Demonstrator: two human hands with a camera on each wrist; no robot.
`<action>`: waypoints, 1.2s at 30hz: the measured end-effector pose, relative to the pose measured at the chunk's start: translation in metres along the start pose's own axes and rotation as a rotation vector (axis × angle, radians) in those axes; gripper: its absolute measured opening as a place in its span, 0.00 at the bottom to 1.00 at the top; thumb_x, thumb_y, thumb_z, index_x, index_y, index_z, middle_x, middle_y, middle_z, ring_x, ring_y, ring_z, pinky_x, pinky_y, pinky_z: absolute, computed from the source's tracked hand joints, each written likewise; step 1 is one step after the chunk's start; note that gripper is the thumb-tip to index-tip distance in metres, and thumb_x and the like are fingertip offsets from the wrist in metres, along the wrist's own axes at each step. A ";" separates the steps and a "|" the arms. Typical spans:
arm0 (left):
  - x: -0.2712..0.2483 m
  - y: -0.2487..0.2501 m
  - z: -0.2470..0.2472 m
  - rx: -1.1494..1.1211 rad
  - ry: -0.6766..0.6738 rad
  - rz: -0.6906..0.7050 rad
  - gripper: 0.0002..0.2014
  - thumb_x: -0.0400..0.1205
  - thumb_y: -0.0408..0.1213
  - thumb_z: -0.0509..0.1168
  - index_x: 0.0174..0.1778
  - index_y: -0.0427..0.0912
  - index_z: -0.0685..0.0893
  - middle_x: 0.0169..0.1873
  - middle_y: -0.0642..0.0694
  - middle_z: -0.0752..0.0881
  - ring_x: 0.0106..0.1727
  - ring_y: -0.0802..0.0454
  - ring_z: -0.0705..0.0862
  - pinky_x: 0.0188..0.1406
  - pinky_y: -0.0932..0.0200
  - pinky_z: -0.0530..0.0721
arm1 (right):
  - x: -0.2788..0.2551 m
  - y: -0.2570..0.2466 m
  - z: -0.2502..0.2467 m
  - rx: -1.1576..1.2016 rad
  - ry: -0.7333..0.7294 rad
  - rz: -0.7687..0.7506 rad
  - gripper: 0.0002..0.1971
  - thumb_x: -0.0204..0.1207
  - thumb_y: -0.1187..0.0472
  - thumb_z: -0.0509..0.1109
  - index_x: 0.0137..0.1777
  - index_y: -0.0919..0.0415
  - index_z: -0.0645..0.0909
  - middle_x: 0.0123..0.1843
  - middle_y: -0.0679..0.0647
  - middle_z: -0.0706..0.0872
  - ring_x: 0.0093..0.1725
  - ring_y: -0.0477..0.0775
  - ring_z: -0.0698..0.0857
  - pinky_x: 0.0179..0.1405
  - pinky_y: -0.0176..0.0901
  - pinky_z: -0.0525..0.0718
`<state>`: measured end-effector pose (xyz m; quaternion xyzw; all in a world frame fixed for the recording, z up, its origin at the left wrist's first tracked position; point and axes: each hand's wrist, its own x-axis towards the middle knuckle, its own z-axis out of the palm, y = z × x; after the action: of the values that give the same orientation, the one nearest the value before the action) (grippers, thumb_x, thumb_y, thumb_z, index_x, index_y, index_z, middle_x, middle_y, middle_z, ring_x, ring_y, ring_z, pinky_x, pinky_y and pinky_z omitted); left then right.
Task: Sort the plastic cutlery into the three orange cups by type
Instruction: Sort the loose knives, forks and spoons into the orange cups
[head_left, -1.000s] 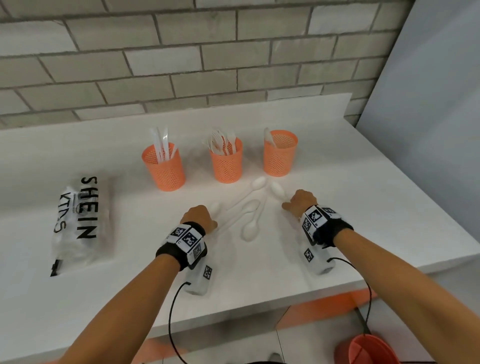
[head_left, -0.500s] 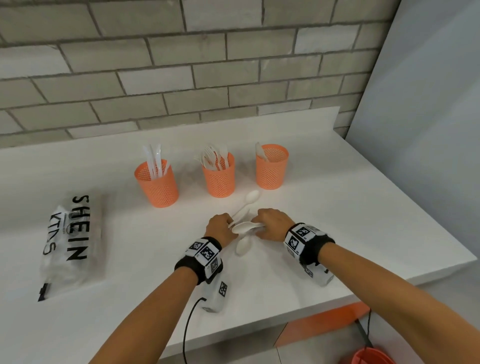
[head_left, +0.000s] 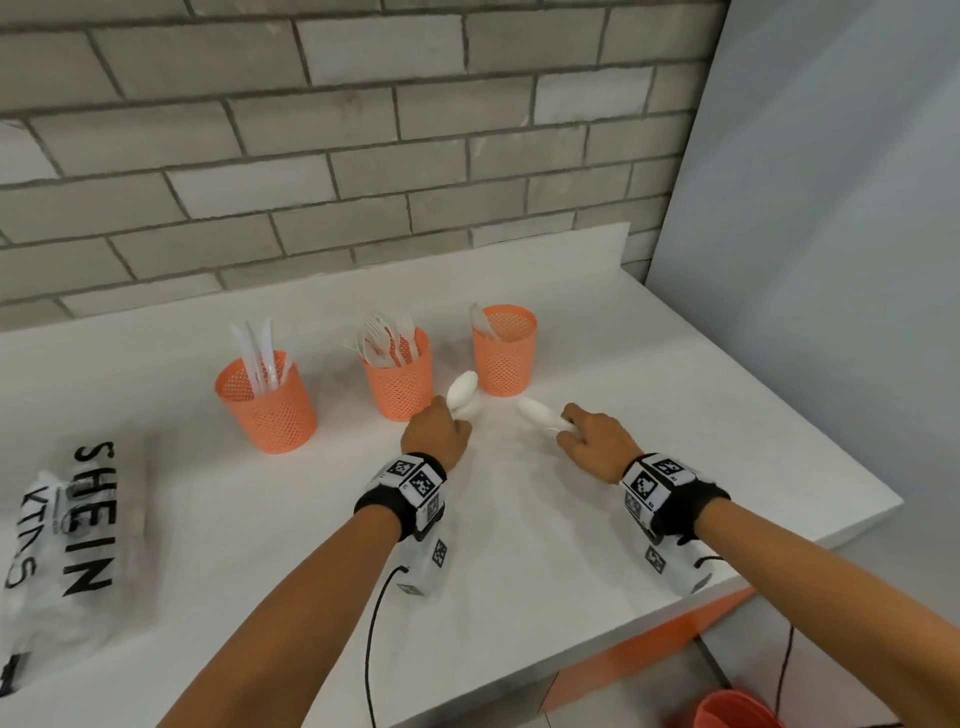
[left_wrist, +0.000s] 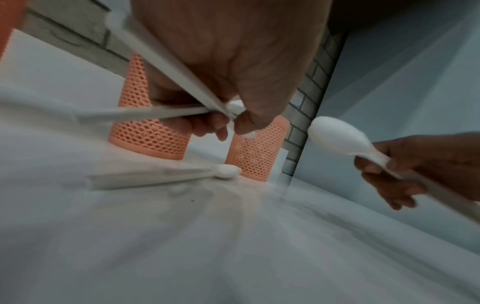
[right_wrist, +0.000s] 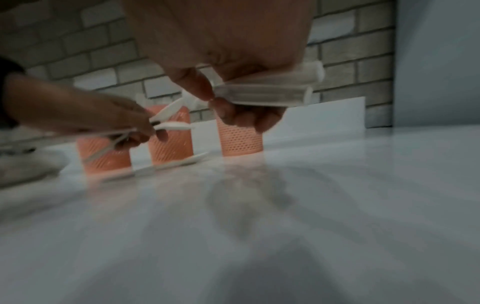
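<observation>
Your left hand (head_left: 435, 434) has its fingers curled around a couple of white spoons (head_left: 462, 391), bowls poking out toward the middle cup (head_left: 399, 382), and your right hand (head_left: 597, 441) is pinching two more spoons (head_left: 537, 413) just in front of the right cup (head_left: 505, 353). Left cup (head_left: 267, 405) has the knives, the middle one has forks, and the right one has a single piece leaning inside. One more spoon (left_wrist: 161, 175) is lying on the white counter (head_left: 519, 545) under your left hand.

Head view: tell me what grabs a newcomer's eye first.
Three orange mesh cups in a row near the brick wall on the white counter, holding white knives, forks and a spoon. In front, the left hand and right hand each grip white plastic spoons.
</observation>
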<state>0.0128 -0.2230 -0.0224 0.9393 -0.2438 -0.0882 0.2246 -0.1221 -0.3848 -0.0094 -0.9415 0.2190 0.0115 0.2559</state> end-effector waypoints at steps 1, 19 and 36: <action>0.004 0.002 0.001 -0.003 -0.004 0.000 0.17 0.83 0.39 0.59 0.64 0.32 0.72 0.56 0.34 0.83 0.57 0.37 0.82 0.49 0.51 0.79 | 0.002 0.004 -0.003 0.072 0.003 0.050 0.08 0.81 0.59 0.58 0.56 0.63 0.70 0.39 0.58 0.77 0.38 0.58 0.75 0.38 0.42 0.70; -0.020 0.014 0.005 -0.052 -0.114 -0.088 0.15 0.87 0.37 0.50 0.65 0.32 0.67 0.59 0.32 0.82 0.59 0.34 0.81 0.52 0.48 0.77 | 0.021 -0.044 0.023 1.130 -0.398 0.510 0.24 0.73 0.36 0.64 0.47 0.58 0.65 0.29 0.53 0.69 0.26 0.51 0.70 0.29 0.42 0.76; -0.060 0.056 -0.018 0.031 -0.173 0.177 0.28 0.84 0.34 0.53 0.80 0.32 0.53 0.71 0.34 0.66 0.71 0.37 0.66 0.69 0.46 0.72 | 0.036 -0.083 0.020 1.385 -0.292 0.368 0.17 0.83 0.46 0.57 0.46 0.61 0.77 0.43 0.57 0.84 0.44 0.52 0.83 0.50 0.43 0.81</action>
<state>-0.0579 -0.2302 0.0231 0.9064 -0.3456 -0.1451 0.1948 -0.0532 -0.3254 0.0077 -0.5003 0.2944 0.0387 0.8133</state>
